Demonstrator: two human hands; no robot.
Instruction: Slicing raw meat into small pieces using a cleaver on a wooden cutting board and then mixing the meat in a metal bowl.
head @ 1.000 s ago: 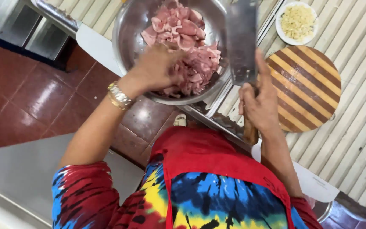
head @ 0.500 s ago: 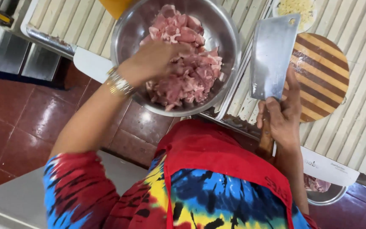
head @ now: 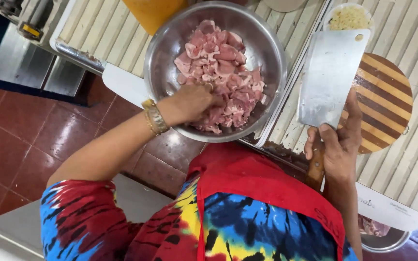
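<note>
In the right hand [head: 337,145], cleaver [head: 332,77] blade upright.

Pale pink meat [head: 221,77] fills my shiny silver bowl [head: 168,43] at top centre. My cleaver [head: 330,79] is dull grey steel with a brown handle. At right, the round board [head: 388,101] shows dark and light brown stripes. My apron [head: 267,186] is red over a tie-dye shirt [head: 88,222] of blue, yellow and red. My bracelet [head: 155,117] is gold.

Kitchen, steel bowl [head: 170,43] of raw meat [head: 221,72], cleaver [head: 330,77], striped cutting board [head: 388,96]
</note>
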